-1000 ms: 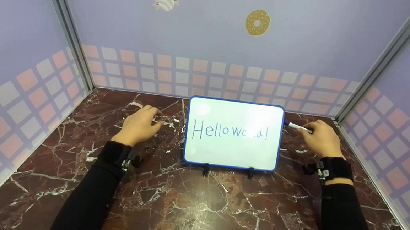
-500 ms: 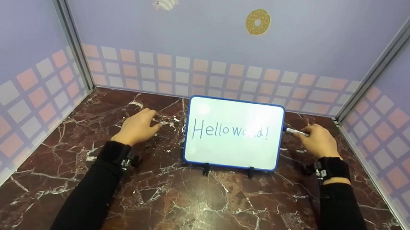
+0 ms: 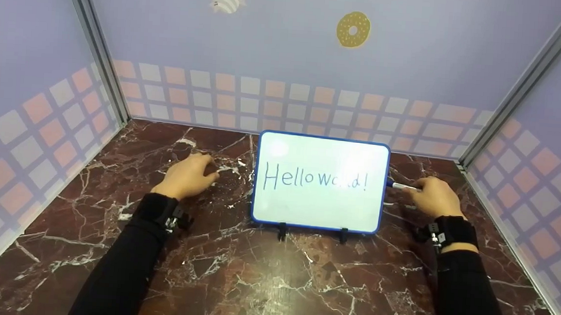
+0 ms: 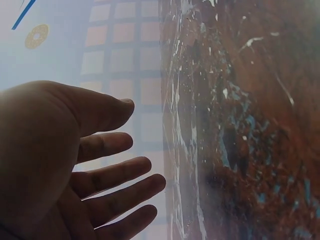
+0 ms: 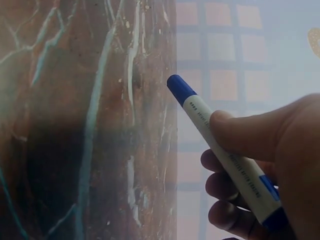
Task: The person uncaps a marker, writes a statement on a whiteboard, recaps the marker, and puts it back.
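Note:
My right hand (image 3: 437, 196) pinches a whiteboard marker (image 5: 227, 155) between thumb and fingers, to the right of the board. The marker has a white barrel and a blue cap (image 5: 180, 89), which is on and points toward the board's right edge. A small blue-framed whiteboard (image 3: 319, 203) stands tilted back on two black feet, with "Hello wo..d!" handwritten in dark strokes; glare washes out some letters. My left hand (image 3: 187, 176) is left of the board and holds nothing. In the left wrist view its fingers (image 4: 125, 187) are spread and relaxed.
The dark red marbled tabletop (image 3: 262, 293) carries white veins and a glossy glare. Pale purple panels (image 3: 287, 41) with pink and white checks enclose the back and both sides. Grey metal posts (image 3: 95, 44) mark the back corners.
My right hand has lowered and drawn slightly toward me with the marker, which now lies closer to level. The left hand has dropped slightly. The whiteboard has stayed in place.

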Demonstrator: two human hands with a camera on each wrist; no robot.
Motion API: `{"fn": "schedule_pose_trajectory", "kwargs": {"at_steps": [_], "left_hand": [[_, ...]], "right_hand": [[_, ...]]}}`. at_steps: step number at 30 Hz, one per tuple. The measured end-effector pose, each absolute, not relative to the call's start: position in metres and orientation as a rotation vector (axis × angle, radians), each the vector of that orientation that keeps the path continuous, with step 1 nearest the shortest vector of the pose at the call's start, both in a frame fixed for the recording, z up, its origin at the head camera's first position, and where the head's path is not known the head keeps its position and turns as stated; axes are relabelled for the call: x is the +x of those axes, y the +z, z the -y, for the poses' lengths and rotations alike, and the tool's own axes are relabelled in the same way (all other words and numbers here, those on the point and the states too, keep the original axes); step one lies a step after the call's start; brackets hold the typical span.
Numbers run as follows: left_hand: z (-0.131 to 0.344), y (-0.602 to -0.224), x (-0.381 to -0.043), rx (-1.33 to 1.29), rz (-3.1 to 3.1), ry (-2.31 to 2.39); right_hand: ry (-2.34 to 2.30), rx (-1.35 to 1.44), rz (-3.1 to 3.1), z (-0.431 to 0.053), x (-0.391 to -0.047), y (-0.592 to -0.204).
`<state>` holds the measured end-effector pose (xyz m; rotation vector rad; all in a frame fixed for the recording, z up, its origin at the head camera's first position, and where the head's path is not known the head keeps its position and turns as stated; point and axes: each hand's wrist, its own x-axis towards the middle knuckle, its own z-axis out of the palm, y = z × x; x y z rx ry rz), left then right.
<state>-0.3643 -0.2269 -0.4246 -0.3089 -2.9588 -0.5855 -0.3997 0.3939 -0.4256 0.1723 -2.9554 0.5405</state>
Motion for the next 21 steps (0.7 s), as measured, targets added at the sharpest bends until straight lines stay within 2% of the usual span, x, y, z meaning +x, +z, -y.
{"fn": "schedule_pose_trajectory", "kwargs": {"at_steps": [21], "left_hand": [[0.2368, -0.4327, -0.3688, -0.287, 2.981, -0.617]], "right_hand": [[0.455, 0.148, 3.12, -0.4015, -0.4011, -0.4314]]}}
